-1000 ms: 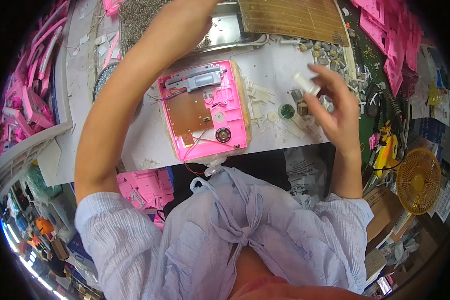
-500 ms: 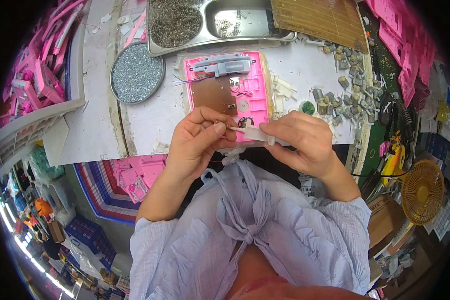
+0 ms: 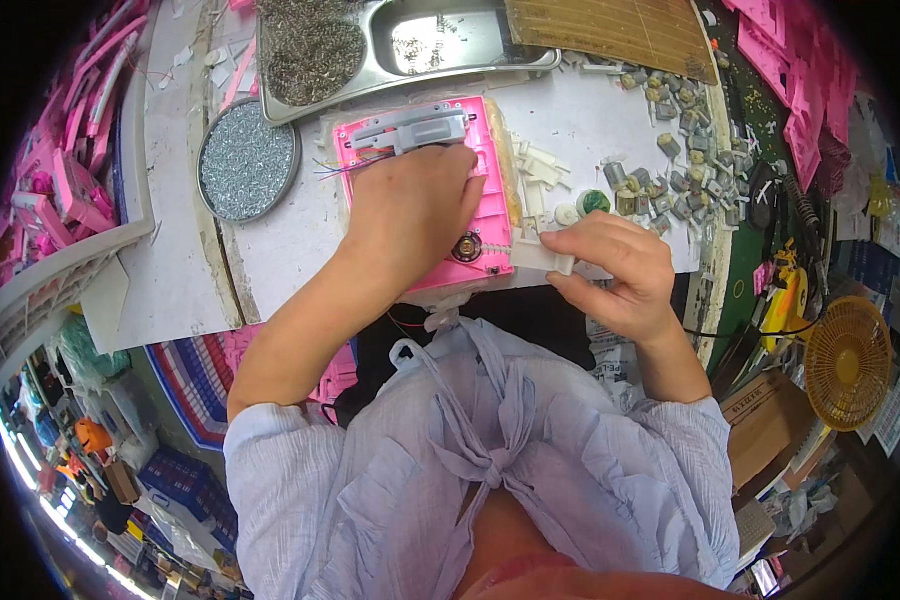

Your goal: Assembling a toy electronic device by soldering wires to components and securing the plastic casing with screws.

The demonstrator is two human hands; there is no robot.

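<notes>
Thumb and fingers of the person's right hand (image 3: 615,270) are closing narrowly around the flanged right end of a white plastic piece (image 3: 538,256). From that grip, the piece is pointing left, its thin coiled tip reaching over the lower right edge of the pink casing (image 3: 494,212), near a round speaker (image 3: 466,247). The left hand (image 3: 410,205) is curling over the casing's middle, hiding its fingertips; whether it is gripping anything, one cannot tell.
</notes>
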